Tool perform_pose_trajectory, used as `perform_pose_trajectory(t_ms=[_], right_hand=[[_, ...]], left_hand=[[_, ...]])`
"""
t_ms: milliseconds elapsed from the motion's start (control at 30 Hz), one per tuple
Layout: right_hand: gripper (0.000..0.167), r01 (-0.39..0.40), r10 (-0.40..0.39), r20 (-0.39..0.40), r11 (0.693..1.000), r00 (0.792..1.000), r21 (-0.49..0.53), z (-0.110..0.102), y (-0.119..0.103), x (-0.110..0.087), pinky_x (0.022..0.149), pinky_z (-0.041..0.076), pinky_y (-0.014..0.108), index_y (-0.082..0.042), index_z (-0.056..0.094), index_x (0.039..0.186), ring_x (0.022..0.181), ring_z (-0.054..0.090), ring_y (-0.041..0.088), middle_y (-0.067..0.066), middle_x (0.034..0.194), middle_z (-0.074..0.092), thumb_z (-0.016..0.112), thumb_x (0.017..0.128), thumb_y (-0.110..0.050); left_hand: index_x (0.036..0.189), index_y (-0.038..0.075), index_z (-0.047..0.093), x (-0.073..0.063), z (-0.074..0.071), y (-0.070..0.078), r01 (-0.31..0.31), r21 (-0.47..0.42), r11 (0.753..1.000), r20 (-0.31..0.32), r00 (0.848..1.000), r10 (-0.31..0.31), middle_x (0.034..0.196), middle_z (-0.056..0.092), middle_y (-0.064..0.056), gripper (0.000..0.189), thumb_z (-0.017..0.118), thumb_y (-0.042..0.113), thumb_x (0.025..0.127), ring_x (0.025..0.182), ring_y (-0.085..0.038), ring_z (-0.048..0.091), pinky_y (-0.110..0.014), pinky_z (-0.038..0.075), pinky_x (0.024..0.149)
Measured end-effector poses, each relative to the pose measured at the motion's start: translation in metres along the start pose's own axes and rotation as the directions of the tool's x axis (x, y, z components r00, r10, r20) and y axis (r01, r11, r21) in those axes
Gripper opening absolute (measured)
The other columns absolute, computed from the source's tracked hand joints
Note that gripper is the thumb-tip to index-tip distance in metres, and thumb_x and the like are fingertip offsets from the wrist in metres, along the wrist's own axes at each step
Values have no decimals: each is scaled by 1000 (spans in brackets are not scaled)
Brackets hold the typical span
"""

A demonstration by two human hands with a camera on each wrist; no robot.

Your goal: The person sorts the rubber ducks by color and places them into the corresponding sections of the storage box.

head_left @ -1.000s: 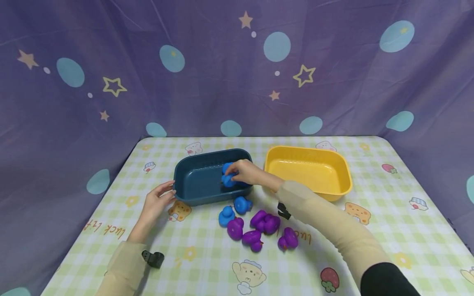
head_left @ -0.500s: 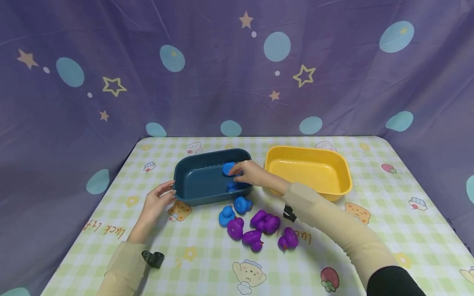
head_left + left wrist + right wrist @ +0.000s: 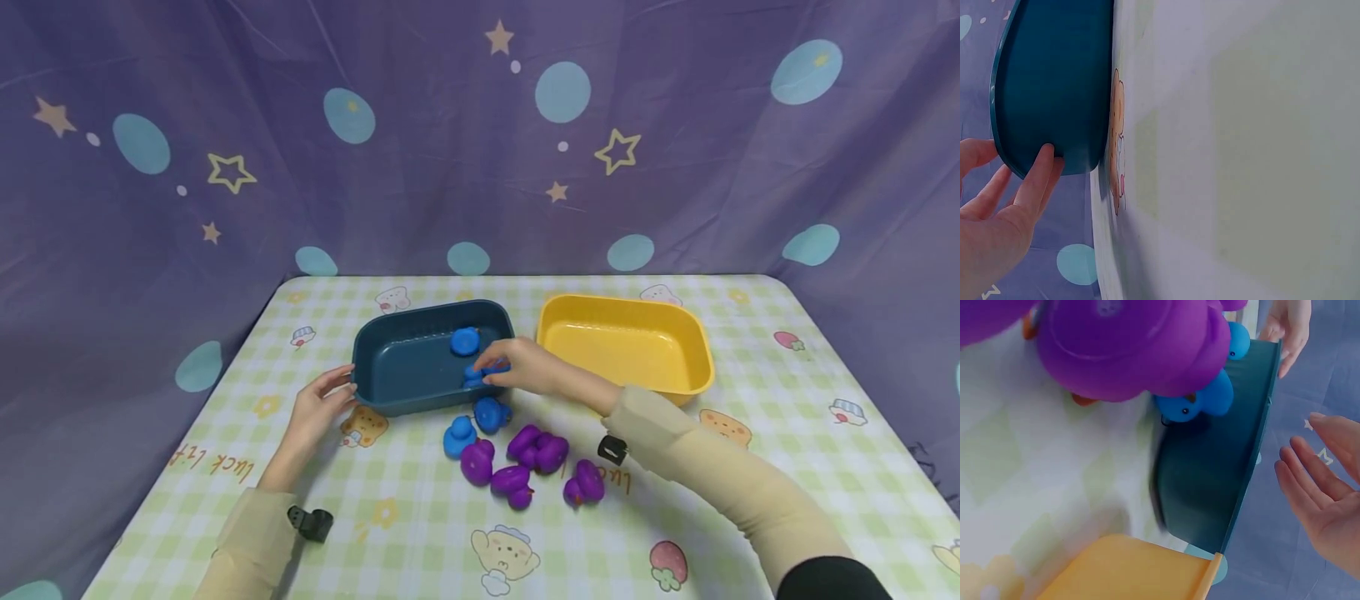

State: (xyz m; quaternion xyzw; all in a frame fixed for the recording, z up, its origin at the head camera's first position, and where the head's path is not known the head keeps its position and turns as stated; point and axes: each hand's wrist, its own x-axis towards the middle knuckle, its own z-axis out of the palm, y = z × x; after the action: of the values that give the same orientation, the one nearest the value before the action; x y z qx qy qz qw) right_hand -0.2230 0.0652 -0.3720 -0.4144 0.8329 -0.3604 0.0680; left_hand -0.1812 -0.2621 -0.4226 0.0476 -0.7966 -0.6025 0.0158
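Over the right end of the dark teal bin (image 3: 408,408), my right hand (image 3: 525,365) is just above a blue toy duck (image 3: 472,379), partly hidden by the fingers. In the right wrist view this hand (image 3: 1329,494) has its fingers apart and holds nothing. Another blue duck (image 3: 465,341) lies farther back inside the bin. My left hand (image 3: 318,408) touches the bin's left end with nearly straight fingers, and the left wrist view shows fingertips (image 3: 1046,153) on its outer wall. In front of the bin lie two blue ducks (image 3: 459,437) and several purple ducks (image 3: 512,486).
A yellow bin (image 3: 622,354) stands to the right of the teal one, beneath and behind my right forearm. A checked cloth (image 3: 405,542) covers the table. Behind the table hangs a purple curtain (image 3: 420,200) with stars and ovals.
My right hand has drawn to the right and slightly nearer, uncovering blue ducks in the teal bin. The nearer of them has shifted a little to the right. My left hand stays put.
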Motion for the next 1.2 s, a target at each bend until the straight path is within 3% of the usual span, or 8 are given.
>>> perform_pose_trajectory(t_ms=[300, 567, 1067, 1200], right_hand=[[18, 66, -65, 26, 997, 998, -34, 6, -3, -19, 77, 51, 26, -3, 67, 96, 86, 61, 18, 6, 94, 65, 65, 79, -7], [20, 71, -65, 94, 996, 993, -52, 11, 5, -33, 77, 51, 28, -2, 66, 99, 87, 60, 22, 6, 97, 64, 63, 80, -6], [24, 77, -62, 133, 991, 989, -109, 18, 14, -38, 78, 51, 32, -5, 65, 104, 93, 59, 22, 7, 103, 63, 63, 80, -6], [26, 78, -62, 138, 990, 989, -114, 21, 14, -38, 80, 50, 32, -5, 64, 105, 96, 58, 20, 6, 104, 63, 64, 79, -7]], left_hand=[[128, -1, 43, 0, 0, 1, 9, 16, 1000, -9, 1000, -9, 123, 45, -21, 42, 51, 10, 88, 87, -1, 56, -22, 49, 79], [128, -2, 43, -1, 0, 1, -6, 17, 1000, -10, 1000, 7, 122, 44, -21, 42, 51, 9, 87, 86, -1, 57, -24, 49, 80], [125, 1, 47, 0, -1, -4, -22, 15, 1000, -37, 999, 23, 119, 47, -18, 44, 55, 18, 85, 85, 0, 57, -22, 50, 78], [125, -2, 45, -1, -1, -1, -25, 12, 1000, -23, 999, 25, 120, 46, -20, 43, 53, 12, 86, 84, 0, 57, -22, 50, 77]])
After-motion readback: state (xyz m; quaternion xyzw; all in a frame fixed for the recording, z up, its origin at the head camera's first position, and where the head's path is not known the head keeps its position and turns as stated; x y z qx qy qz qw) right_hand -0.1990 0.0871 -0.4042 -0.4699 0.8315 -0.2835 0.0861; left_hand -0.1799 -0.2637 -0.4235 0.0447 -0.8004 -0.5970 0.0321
